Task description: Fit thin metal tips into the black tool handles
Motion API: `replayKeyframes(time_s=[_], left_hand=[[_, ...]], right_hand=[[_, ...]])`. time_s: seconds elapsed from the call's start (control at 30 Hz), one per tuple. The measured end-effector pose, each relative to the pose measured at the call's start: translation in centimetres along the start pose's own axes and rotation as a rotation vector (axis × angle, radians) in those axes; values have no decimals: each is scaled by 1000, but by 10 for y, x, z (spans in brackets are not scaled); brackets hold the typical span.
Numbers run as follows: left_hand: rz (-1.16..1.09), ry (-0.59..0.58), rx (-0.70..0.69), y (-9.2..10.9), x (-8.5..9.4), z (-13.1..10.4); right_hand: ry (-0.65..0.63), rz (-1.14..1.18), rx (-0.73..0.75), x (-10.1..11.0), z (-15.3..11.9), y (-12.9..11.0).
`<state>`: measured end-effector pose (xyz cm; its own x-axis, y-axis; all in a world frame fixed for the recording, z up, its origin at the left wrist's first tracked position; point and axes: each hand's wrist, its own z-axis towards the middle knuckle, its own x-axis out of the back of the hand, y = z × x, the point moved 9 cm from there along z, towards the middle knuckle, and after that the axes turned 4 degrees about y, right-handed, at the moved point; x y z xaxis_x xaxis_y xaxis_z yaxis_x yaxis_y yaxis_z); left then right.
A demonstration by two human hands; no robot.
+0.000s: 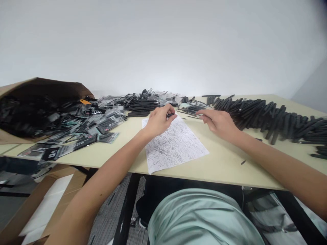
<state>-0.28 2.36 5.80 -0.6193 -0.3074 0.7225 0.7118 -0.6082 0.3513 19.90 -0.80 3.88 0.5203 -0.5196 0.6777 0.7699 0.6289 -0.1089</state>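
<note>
My left hand is closed round a short black pen, held above a white sheet of paper covered in dark scribbles. Most of that pen is hidden by the fingers. To the right, my right hand has its thumb and fingers pinched together beside a loose pile of thin pen refills. Whatever sits between those fingertips is too small to make out. A long heap of black pen barrels stretches along the table on the right.
At the left, a cardboard box on its side spills plastic-wrapped packs over the pale yellow table. Black sticks lie stacked behind the paper. One small black piece rests near the front edge. An open carton stands below.
</note>
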Motion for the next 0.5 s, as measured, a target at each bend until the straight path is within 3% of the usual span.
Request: replayKeyframes(time_s=[0.13,0.5], left_hand=[[-27,41,3,-1,5,1],[-32,-6,-82,14,3,-2]], right_hand=[[34,24,40,1,-2,-4],[3,47,-28,1,-2,7]])
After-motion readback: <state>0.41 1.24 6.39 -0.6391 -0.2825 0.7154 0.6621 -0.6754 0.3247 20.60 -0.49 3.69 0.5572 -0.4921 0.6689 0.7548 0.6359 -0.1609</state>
